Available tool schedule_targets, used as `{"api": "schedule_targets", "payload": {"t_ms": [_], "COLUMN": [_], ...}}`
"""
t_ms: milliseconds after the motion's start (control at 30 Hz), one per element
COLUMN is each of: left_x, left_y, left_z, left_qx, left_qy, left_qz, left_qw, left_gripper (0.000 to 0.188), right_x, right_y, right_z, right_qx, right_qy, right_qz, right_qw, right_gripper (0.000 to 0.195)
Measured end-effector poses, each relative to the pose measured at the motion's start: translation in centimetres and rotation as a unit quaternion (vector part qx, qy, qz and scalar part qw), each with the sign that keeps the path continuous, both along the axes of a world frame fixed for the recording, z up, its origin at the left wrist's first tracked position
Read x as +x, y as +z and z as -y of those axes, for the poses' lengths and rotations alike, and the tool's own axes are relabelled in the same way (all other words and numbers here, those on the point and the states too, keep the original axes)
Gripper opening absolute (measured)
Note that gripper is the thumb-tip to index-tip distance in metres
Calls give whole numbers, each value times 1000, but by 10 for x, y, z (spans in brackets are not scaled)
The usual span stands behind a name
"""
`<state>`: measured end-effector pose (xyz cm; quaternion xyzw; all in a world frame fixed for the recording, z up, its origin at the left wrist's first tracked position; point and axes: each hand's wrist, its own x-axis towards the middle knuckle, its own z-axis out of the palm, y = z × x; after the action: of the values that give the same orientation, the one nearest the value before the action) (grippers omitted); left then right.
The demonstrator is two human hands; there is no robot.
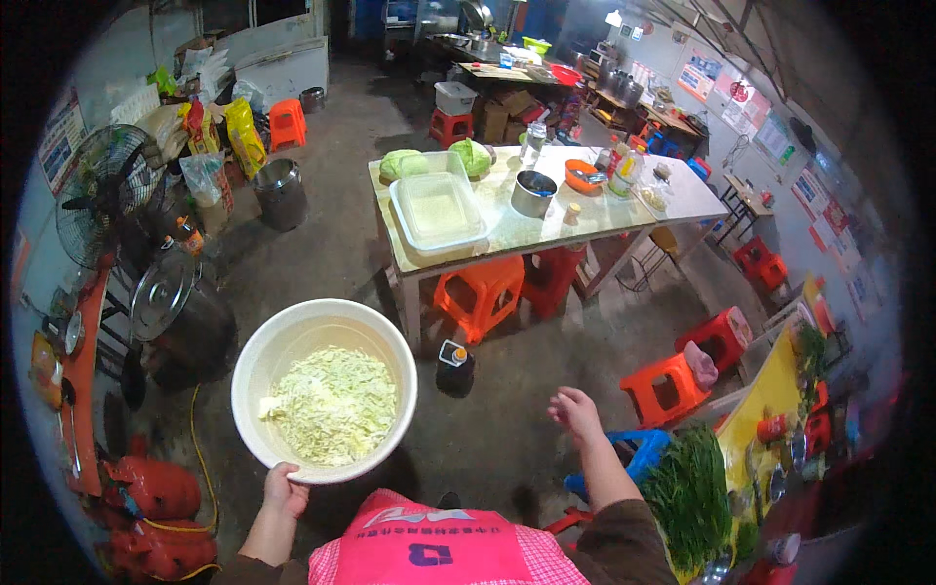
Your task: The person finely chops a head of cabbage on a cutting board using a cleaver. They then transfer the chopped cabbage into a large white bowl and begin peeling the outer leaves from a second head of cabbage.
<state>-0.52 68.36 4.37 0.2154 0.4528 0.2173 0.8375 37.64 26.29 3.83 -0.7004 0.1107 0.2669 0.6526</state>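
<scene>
My left hand (pixel 284 488) grips the near rim of a large white plastic basin (pixel 252 365), held out above the floor. Shredded cabbage (pixel 333 409) covers much of the basin's bottom, with a paler lump at its left side. My right hand (pixel 575 414) is in the air on the other side of my body, its fingers half curled and a little apart. I see nothing in it. Closest below that hand are a blue plastic stool (pixel 636 442) and a heap of long green leafy vegetables (pixel 691 490).
Ahead stands a table (pixel 512 234) with cabbages (pixel 472 157), a clear plastic tub (pixel 437 208) and a metal pot (pixel 534 194). An orange stool (pixel 479 292) and a dark jug (pixel 455 369) are on the floor. At left are a lidded pot (pixel 164 292), a fan (pixel 110 194) and red gas cylinders (pixel 153 490).
</scene>
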Motion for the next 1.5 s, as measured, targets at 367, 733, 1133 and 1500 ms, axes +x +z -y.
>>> {"api": "schedule_targets", "payload": {"t_ms": [367,733,1133,1500], "left_x": [140,239,293,458], "left_y": [-18,-19,-20,-16], "left_z": [-99,-181,-134,-27], "left_qx": [11,11,48,10], "left_qy": [48,24,94,134], "left_qz": [-3,-49,-106,-141], "left_qw": [999,998,989,981], "left_gripper": [70,66,54,36], "right_x": [214,325,384,435], "right_y": [-40,-126,-84,24], "right_z": [-271,-343,-127,157], "right_qx": [74,193,238,155], "right_qy": [13,-38,100,-71], "right_qz": [-71,-121,-151,-95], "right_qw": [995,973,954,981], "right_gripper": [39,20,31,41]}}
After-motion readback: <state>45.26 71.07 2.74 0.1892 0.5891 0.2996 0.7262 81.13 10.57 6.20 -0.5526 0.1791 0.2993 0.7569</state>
